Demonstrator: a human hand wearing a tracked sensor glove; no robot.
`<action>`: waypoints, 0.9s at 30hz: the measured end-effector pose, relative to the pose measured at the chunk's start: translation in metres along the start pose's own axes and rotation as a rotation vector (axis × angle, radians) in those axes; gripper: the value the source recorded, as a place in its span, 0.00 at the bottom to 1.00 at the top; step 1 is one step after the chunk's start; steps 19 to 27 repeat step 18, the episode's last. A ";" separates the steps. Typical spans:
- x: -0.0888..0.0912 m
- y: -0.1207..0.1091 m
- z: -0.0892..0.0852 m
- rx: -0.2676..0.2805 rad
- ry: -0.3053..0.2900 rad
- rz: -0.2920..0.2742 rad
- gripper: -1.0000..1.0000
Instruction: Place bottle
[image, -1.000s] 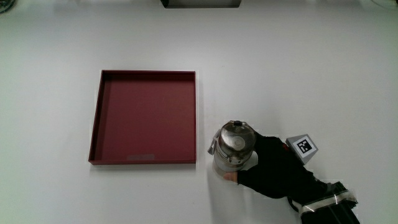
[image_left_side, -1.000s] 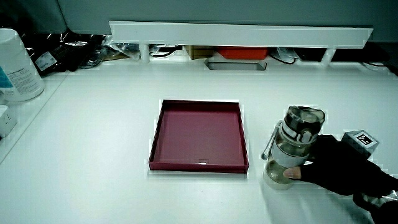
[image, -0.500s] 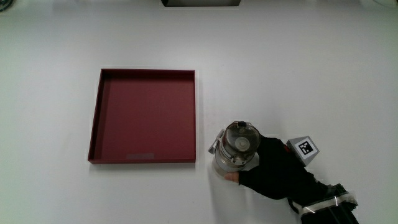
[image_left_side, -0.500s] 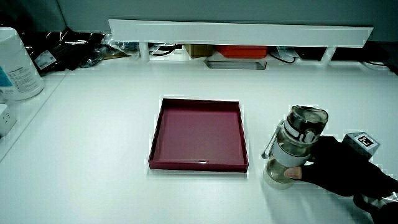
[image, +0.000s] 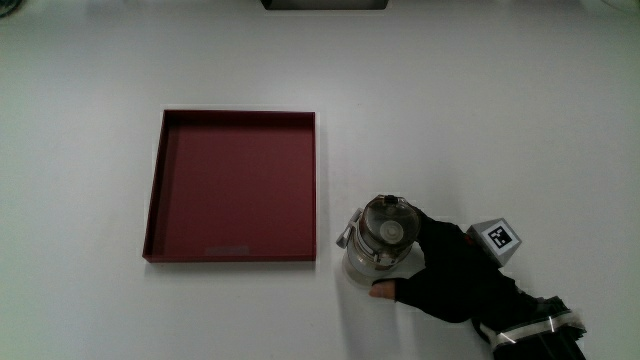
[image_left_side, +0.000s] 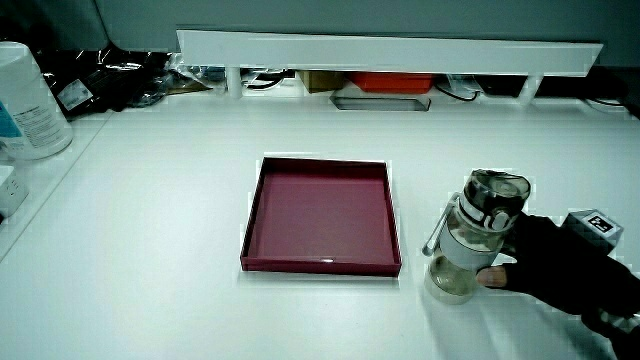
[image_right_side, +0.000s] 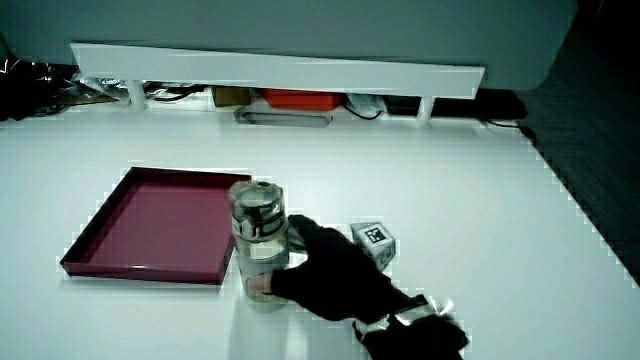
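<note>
A clear bottle (image: 381, 238) with a metal lid stands upright on the white table beside the dark red tray (image: 160, 190), outside it. The same bottle (image_left_side: 472, 245) (image_right_side: 259, 243) shows in both side views, with a thin loop hanging at its side. The gloved hand (image: 440, 270) is beside the bottle, its fingers curled round the bottle's body and the thumb at its base. The hand (image_left_side: 555, 270) (image_right_side: 325, 270) carries a patterned cube (image: 500, 238) on its back. The tray (image_left_side: 260, 200) (image_right_side: 100, 235) holds nothing.
A low white partition (image_left_side: 390, 52) runs along the table's edge farthest from the person, with cables and a red box under it. A large white container (image_left_side: 25, 105) stands at the table's edge in a side view.
The bottle has come down a little and now stands on the table. The hand has slid slightly back along the bottle toward the person, still round it.
</note>
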 end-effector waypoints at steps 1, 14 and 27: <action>-0.001 -0.001 0.003 -0.007 0.027 0.012 0.13; -0.044 -0.013 0.067 -0.052 -0.077 -0.036 0.00; -0.052 -0.020 0.081 -0.033 -0.102 -0.059 0.00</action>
